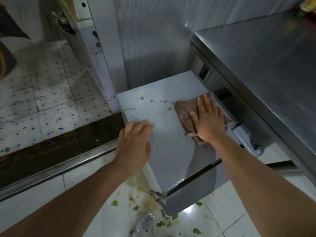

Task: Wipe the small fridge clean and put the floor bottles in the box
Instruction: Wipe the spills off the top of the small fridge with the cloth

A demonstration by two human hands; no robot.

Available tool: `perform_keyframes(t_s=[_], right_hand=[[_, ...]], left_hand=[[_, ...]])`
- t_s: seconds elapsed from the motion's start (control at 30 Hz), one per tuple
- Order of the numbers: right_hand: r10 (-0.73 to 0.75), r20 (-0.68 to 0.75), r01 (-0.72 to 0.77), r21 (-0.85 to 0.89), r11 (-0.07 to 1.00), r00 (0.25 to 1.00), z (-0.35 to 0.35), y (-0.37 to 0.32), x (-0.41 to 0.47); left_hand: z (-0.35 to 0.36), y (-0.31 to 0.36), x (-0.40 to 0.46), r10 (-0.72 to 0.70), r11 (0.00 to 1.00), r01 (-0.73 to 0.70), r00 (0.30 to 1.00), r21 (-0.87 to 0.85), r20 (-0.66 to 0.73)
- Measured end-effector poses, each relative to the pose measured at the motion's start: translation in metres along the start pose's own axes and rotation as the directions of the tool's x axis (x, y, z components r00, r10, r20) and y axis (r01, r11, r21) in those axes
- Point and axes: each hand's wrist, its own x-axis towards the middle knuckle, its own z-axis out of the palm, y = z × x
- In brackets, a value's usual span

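Note:
The small grey fridge stands low in the middle of the view, its flat top facing me. Yellow-green smears dot the far part of that top. My right hand lies flat, fingers spread, pressing a brown cloth onto the top's right side. My left hand rests on the fridge's left edge with fingers curled over it. A clear plastic bottle lies on the white floor tiles in front of the fridge.
A steel counter overhangs the fridge on the right. A dark doorway threshold with a metal rail runs along the left. Green leaf scraps and a yellowish spill litter the floor. A ribbed metal wall stands behind.

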Motion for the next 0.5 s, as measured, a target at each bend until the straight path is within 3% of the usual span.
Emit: perform_keyframes(t_s=[0.1, 0.27, 0.5], right_hand=[[0.039, -0.021, -0.039, 0.033, 0.999, 0.999, 0.003, -0.013, -0.018], [-0.089, 0.017, 0.087, 0.072, 0.994, 0.996, 0.005, -0.020, -0.093], [0.013, -0.022, -0.013, 0.004, 1.000, 1.000, -0.005, 0.026, 0.018]], left_hand=[[0.004, 0.003, 0.004, -0.019, 0.998, 0.018, 1.000, 0.055, 0.024], [0.001, 0.007, 0.008, -0.021, 0.987, 0.013, 0.998, 0.157, 0.054], [0.002, 0.010, 0.015, -0.067, 0.982, 0.055, 0.996, 0.180, 0.064]])
